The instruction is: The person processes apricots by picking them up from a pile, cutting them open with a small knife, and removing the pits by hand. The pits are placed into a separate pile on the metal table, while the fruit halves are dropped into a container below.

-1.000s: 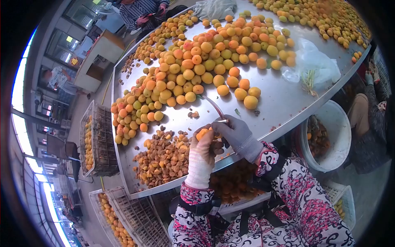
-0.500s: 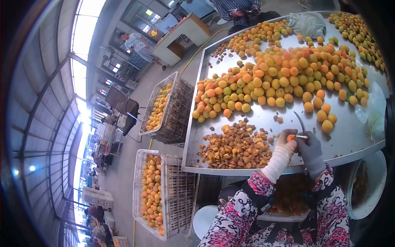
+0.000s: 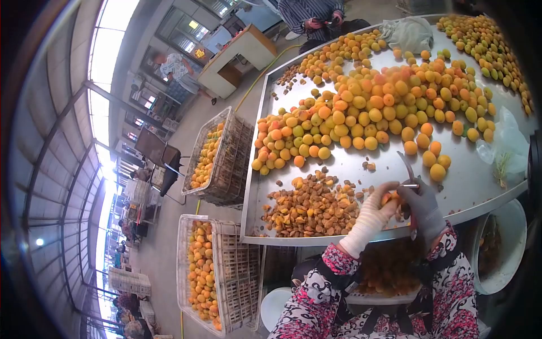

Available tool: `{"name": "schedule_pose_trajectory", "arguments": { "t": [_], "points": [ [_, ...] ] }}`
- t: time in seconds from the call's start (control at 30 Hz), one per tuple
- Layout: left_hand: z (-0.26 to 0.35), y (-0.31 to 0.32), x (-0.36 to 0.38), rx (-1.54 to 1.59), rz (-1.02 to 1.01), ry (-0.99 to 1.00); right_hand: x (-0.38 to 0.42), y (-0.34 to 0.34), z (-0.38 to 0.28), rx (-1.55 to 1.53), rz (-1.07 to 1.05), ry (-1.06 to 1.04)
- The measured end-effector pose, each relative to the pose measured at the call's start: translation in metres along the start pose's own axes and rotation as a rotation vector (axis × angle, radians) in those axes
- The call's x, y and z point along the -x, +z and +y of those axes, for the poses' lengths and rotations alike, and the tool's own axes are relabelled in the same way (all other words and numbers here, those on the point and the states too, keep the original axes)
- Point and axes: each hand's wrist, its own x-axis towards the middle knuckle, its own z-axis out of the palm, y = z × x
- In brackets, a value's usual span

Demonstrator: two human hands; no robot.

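Hundreds of whole orange-yellow apricots lie heaped across the middle and far side of the long stainless steel table, so I judge most of the work is left, while a smaller mound of brown apricot pits near the front edge shows what is done. My left hand, in a white knit glove, has its fingers closed around one small orange apricot just above the front edge of the table. My right hand, in a grey glove, is clenched on a short curved-blade knife touching that fruit. It looks ripe, partly hidden by my fingers. Wire mesh crates of apricots stand beyond the table's left edge.
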Motion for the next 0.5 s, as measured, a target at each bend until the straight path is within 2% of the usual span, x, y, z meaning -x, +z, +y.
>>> {"name": "schedule_pose_trajectory", "arguments": {
  "t": [0.1,0.17,0.23,0.3,0.37,0.43,0.5],
  "points": [
    [-0.009,0.0,-0.001,0.027,-0.043,0.068,0.003,0.0,-0.003,0.035,-0.043,0.036],
    [0.001,0.0,0.003,0.259,-0.061,-0.188,0.005,0.001,-0.003,0.066,-0.051,0.038],
    [0.002,-0.003,0.008,0.29,-0.058,-0.143,0.007,0.001,-0.006,0.077,-0.038,0.078],
    [0.006,-0.008,0.016,0.295,-0.075,-0.208,0.005,-0.005,-0.002,0.03,-0.014,0.048],
    [0.03,-0.01,0.03,0.113,-0.154,-0.156,0.003,-0.017,-0.011,0.057,0.063,0.033],
    [0.026,-0.014,0.037,-0.071,-0.281,-0.205,-0.001,-0.036,-0.016,-0.033,0.094,-0.005],
    [0.027,-0.02,0.044,-0.353,-0.514,-0.17,0.0,-0.048,-0.03,-0.114,0.173,-0.05]
  ]
}}
